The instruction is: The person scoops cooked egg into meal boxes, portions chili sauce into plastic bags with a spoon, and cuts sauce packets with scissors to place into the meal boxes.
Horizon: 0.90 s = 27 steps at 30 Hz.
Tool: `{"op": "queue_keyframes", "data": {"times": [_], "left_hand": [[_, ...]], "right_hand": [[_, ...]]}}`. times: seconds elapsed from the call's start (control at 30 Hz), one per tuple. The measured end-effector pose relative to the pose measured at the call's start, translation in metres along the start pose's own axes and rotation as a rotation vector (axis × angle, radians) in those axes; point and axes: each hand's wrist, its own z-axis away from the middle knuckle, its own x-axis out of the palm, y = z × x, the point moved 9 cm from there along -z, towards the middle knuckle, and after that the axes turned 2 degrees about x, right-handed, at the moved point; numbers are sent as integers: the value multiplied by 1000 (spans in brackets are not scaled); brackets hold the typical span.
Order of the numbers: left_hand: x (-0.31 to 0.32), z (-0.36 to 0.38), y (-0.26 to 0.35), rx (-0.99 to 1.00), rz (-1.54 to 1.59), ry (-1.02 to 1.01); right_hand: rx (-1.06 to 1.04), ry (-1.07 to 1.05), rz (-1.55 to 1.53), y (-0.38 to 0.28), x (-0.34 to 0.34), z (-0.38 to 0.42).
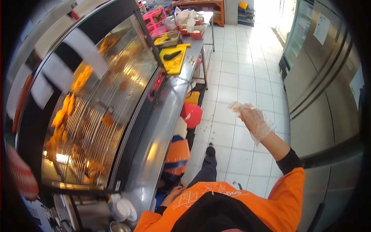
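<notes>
My right hand [253,120], in a loose clear plastic glove, is held out in front of me above the tiled floor. Its fingers are curled together, and the glove's slack tip sticks out past them. Whether anything is inside the grasp is hidden. Low by my waist, beside the steel counter [148,154], is my left hand [175,194]; it looks bare, and my orange shirt partly covers it. It is too small and shaded to make out its fingers. To my left stands a glass warming cabinet [116,104] with fried pieces of food [62,116] on wire racks.
Farther along the counter lie a yellow cutting board [172,62] with a black-handled tool [172,55], a tray [168,38] and red boxes [196,31]. Under the counter edge are a red box [191,115] and an orange box [177,156]. Steel refrigerator doors [317,89] line the right.
</notes>
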Motion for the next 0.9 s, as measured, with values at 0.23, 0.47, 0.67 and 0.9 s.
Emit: {"op": "queue_keyframes", "data": {"times": [0.23,0.47,0.67,0.9], "left_hand": [[18,-211,166,-30,-170,-259],[27,-429,418,-23,-361,-294],[24,-588,601,157,-144,-187],[8,-654,685,9,14,70]], "right_hand": [[211,-78,25,199,86,-118],[205,66,41,354,56,-260],[28,199,38,476,89,-410],[-179,285,-131,546,110,-696]]}}
